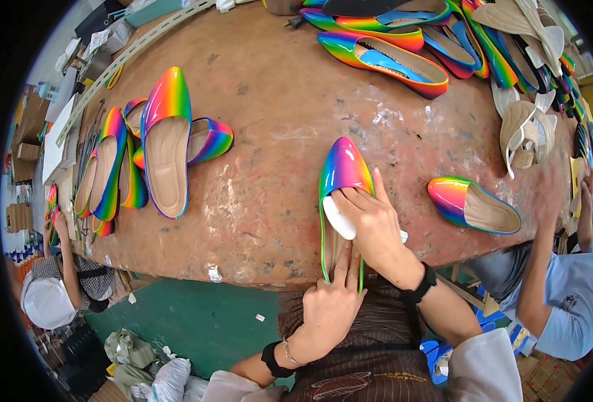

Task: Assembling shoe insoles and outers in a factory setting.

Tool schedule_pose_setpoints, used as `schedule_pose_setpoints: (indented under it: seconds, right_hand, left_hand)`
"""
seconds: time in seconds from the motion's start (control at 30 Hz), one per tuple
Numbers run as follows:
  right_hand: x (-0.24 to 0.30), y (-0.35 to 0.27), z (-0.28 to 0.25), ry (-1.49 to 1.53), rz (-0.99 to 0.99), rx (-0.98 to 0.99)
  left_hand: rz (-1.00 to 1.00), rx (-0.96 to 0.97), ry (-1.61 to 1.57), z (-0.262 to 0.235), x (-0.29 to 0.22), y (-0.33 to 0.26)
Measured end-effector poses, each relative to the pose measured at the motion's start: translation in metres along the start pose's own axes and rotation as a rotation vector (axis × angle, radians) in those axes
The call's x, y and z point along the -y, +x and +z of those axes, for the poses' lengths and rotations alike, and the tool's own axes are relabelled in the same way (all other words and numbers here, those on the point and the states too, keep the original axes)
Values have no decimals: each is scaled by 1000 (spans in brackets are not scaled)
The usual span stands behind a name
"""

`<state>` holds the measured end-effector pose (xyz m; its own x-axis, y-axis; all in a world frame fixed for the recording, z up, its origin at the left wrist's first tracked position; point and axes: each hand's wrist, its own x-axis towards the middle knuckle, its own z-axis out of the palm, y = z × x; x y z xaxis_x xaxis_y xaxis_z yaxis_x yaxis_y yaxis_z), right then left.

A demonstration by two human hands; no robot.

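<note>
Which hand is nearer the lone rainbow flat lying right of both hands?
Right. The right hand is just left of the lone flat, at the middle shoe; the left hand is farther off, lower left, at the middle shoe's heel.

Single head view: left one of two side-by-side fisheye cameras on wearer's head, looking steeply down from above fingers [360, 201]. Upright, unmirrored. Fairly near: fingers sit just right of picture middle. Worktop [263, 174] spreads beyond and either side of fingers, near edge bowing. Forearms [449, 309] enter below fingers. Wide reach takes in person in white cap [48, 301] well left of fingers, person in blue shirt [577, 301] well right.
</note>
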<state>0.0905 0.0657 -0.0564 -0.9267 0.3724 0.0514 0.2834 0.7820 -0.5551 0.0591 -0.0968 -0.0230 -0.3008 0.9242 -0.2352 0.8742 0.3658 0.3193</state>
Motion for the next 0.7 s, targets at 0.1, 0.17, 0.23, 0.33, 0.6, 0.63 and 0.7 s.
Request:
schedule_pose_setpoints:
  seconds: [0.1, 0.17, 0.23, 0.33, 0.6, 0.63, 0.7]
  right_hand:
    - [21, -25, -12, -104, -38, -62]
    - [29, -36, -7, -110, -7, -33]
    - [28, -34, 4, -196, 12, -101]
    - [23, 15, -8, -187, 147, 108]
    - [37, -34, -3, -184, 36, 13]
    - [35, -22, -8, -198, 38, 23]
    - [29, -1, -10, -177, 148, 229]
  left_hand:
    - [-10, -45, -29, 16, 3, -3]
    - [-4, -74, -47, 21, 3, -6]
    - [4, 11, 24, 20, 0, -6]
    - [16, -59, -48, 3, 2, -1]
    - [17, -47, -60, 14, 3, -4]
    - [24, -76, -71, 12, 3, -3]
    - [29, -87, -85, 13, 3, -1]
